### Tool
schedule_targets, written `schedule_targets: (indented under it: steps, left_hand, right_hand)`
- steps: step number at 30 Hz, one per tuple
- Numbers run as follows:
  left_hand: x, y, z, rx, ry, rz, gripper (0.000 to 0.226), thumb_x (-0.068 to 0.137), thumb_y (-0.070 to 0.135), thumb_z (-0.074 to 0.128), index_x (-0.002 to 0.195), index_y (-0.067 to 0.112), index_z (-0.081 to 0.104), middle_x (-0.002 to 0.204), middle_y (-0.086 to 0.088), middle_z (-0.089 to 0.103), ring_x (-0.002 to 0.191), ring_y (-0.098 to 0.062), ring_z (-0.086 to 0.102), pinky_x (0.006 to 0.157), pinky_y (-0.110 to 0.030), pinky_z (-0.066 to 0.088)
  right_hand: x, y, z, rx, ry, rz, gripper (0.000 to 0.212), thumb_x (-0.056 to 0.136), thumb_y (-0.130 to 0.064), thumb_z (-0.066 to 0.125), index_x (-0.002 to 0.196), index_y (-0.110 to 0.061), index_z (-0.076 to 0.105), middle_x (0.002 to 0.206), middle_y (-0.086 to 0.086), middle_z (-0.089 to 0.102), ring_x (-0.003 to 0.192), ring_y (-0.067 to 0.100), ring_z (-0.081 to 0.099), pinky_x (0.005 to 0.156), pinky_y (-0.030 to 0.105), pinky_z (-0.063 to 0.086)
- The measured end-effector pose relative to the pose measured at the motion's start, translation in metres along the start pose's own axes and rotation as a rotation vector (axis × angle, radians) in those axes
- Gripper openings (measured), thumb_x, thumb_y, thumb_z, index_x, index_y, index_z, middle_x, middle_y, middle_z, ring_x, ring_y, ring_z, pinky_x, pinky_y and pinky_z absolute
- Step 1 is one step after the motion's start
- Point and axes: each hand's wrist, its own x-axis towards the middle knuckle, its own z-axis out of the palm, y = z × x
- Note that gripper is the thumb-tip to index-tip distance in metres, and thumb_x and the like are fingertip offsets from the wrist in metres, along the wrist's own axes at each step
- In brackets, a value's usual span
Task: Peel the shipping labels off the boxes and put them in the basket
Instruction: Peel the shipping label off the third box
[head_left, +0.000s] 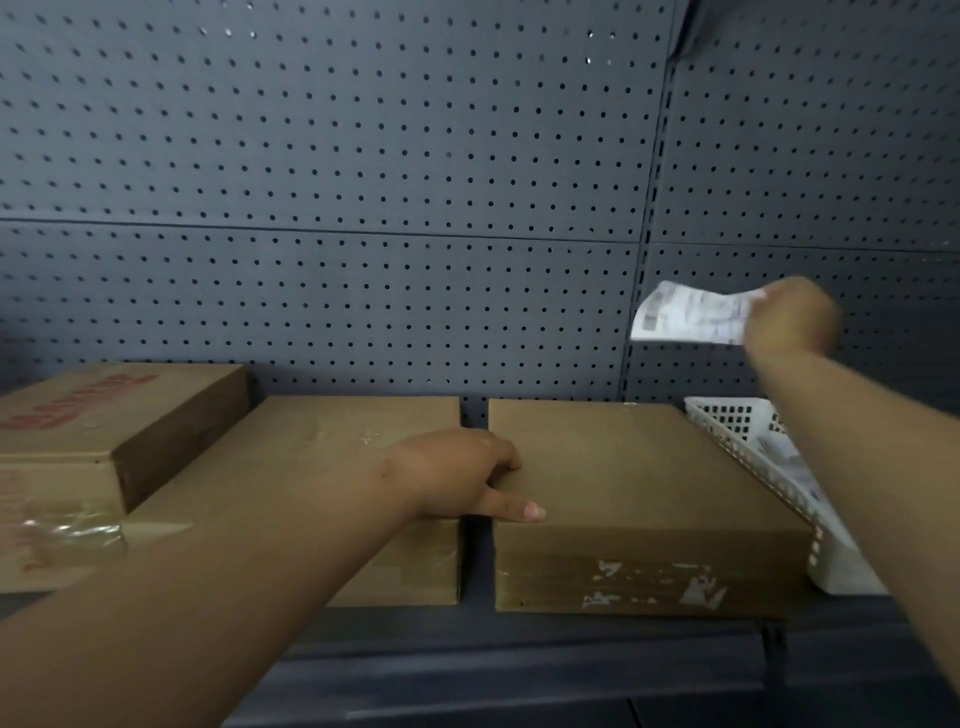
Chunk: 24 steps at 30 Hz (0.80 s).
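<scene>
Right hand (792, 317) raised above basket (727, 415), fingers pinched shut on peeled shipping label (691, 317) — thin paper, limp, curling, likely tacky on back. Best held by one edge, adhesive away from skin. Left hand (457, 475) lies flat, fingers spread, holding nothing, steadying right-hand box (634, 478) — stiff cardboard.

Left forearm stretches in from 7 o'clock, palm down, left hand (457, 475) flat with the index finger pointing toward 3 o'clock and the thumb spread apart from it. Right arm climbs from 4 o'clock toward 12, wrist raised high, right hand (789, 317) motion-blurred, fingers pinched closed, knuckles facing the camera.
</scene>
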Motion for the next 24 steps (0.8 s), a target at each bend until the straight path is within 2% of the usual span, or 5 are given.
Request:
schedule_targets:
  steps: [2, 9, 17, 20, 24]
  left_hand:
    - [0.002, 0.0, -0.002, -0.013, -0.006, -0.018, 0.076, 0.077, 0.064, 0.055, 0.136, 0.019, 0.042, 0.135, -0.001, 0.051, 0.118, -0.019, 0.05, 0.1, -0.035, 0.043]
    - [0.002, 0.009, -0.016, -0.013, -0.008, -0.144, 0.079, 0.074, 0.065, 0.059, 0.137, 0.02, 0.041, 0.136, -0.001, 0.051, 0.119, -0.02, 0.05, 0.099, -0.035, 0.043]
    - [0.003, 0.023, -0.047, -0.438, 0.559, -0.192, 0.082, 0.081, 0.054, 0.06, 0.144, 0.016, 0.024, 0.142, -0.006, 0.045, 0.122, -0.022, 0.049, 0.092, -0.037, 0.045]
    - [0.0, 0.032, -0.054, -0.563, 0.553, -0.157, 0.06, 0.088, 0.045, 0.055, 0.137, 0.015, 0.038, 0.121, -0.002, 0.057, 0.1, -0.017, 0.055, 0.077, -0.03, 0.046]
    - [-0.001, 0.036, -0.051, -0.667, 0.635, -0.114, 0.025, 0.096, 0.035, 0.046, 0.085, 0.014, 0.054, 0.075, 0.002, 0.054, 0.07, -0.015, 0.05, 0.055, -0.024, 0.037]
  right_hand:
    - [0.011, -0.001, -0.013, 0.032, 0.09, 0.037, 0.026, 0.094, -0.007, 0.046, 0.106, 0.001, 0.068, 0.111, 0.022, 0.067, 0.098, 0.038, 0.062, 0.078, 0.037, 0.049]
    - [-0.022, -0.063, -0.024, 0.043, -0.264, -0.45, 0.019, 0.095, -0.019, 0.051, 0.1, -0.013, 0.068, 0.093, -0.005, 0.059, 0.087, 0.014, 0.055, 0.073, 0.026, 0.038]
    - [-0.069, -0.088, -0.049, -0.051, -0.455, -0.707, 0.016, 0.094, -0.023, 0.054, 0.1, -0.017, 0.068, 0.096, -0.009, 0.062, 0.092, 0.009, 0.057, 0.078, 0.024, 0.042]
    - [-0.085, -0.097, -0.051, -0.028, -0.499, -0.767, 0.016, 0.094, -0.022, 0.055, 0.102, -0.017, 0.068, 0.098, -0.009, 0.063, 0.092, 0.006, 0.055, 0.084, 0.023, 0.045]
    - [-0.092, -0.104, -0.052, 0.021, -0.506, -0.772, 0.016, 0.094, -0.02, 0.054, 0.101, -0.017, 0.068, 0.091, -0.01, 0.065, 0.082, 0.0, 0.053, 0.073, 0.016, 0.042]
